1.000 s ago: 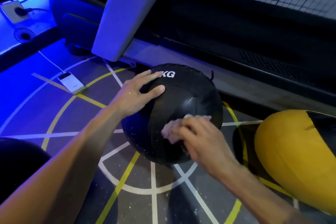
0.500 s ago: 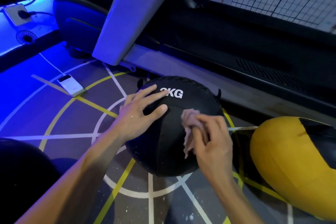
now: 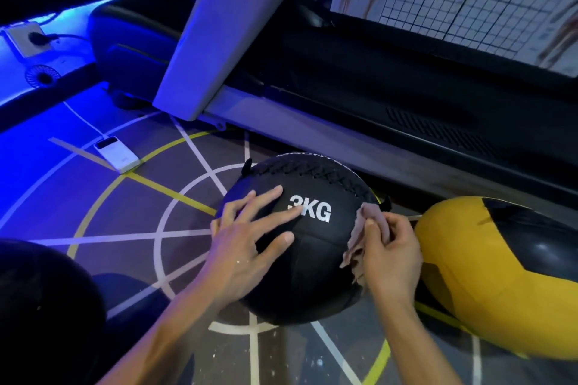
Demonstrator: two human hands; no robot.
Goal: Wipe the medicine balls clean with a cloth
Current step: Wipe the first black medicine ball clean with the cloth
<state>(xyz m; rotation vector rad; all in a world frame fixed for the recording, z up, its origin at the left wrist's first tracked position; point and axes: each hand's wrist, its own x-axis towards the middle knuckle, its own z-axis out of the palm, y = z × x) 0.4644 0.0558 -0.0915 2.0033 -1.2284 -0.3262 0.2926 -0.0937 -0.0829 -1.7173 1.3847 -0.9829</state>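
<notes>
At centre frame, you steadied the black 3KG medicine ball (image 3: 306,247) on the marked gym floor (image 3: 131,228), your left hand (image 3: 250,244) laid flat with fingers spread across its upper left face, a brace, by the look of it, to stop the ball rolling under the wipe. Your right hand (image 3: 391,253) curled round a pinkish cloth (image 3: 362,237), pinching it against the ball's right flank just below the stitched seam, where the work seemingly stood. At right of frame, a yellow-and-black medicine ball (image 3: 488,275) lay just beside, probably awaiting its turn. A dark rounded shape filled the lower left corner; you could not tell what it was. A white power bank (image 3: 117,155) sat on the floor at left, well apart, and a treadmill frame (image 3: 312,122) crossed the upper frame.
</notes>
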